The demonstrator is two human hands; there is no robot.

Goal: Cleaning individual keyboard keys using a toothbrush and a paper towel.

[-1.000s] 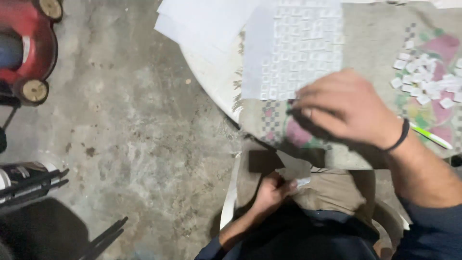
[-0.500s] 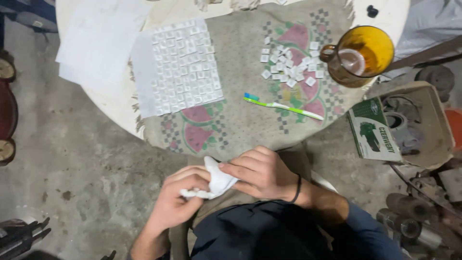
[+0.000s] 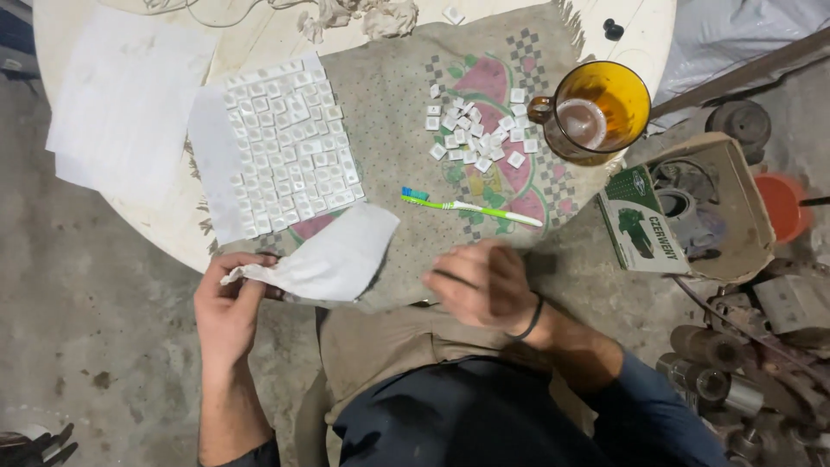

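Note:
My left hand pinches the corner of a white paper tissue, which lies spread over the near edge of the table cloth. My right hand is blurred, fingers curled, at the cloth's front edge; I cannot tell whether it holds anything. Beyond the tissue, a sheet carries several small white square keys laid in rows. A loose pile of white keys sits further right. A green and white toothbrush lies between the pile and my right hand.
An amber glass mug stands at the table's right edge. White paper covers the table's left side, crumpled rag at the back. A cardboard box and metal parts crowd the concrete floor on the right.
The tissue, bunched between both hands half a second ago, is now spread out. My left hand has moved left with its corner; my right hand has let go and moved right.

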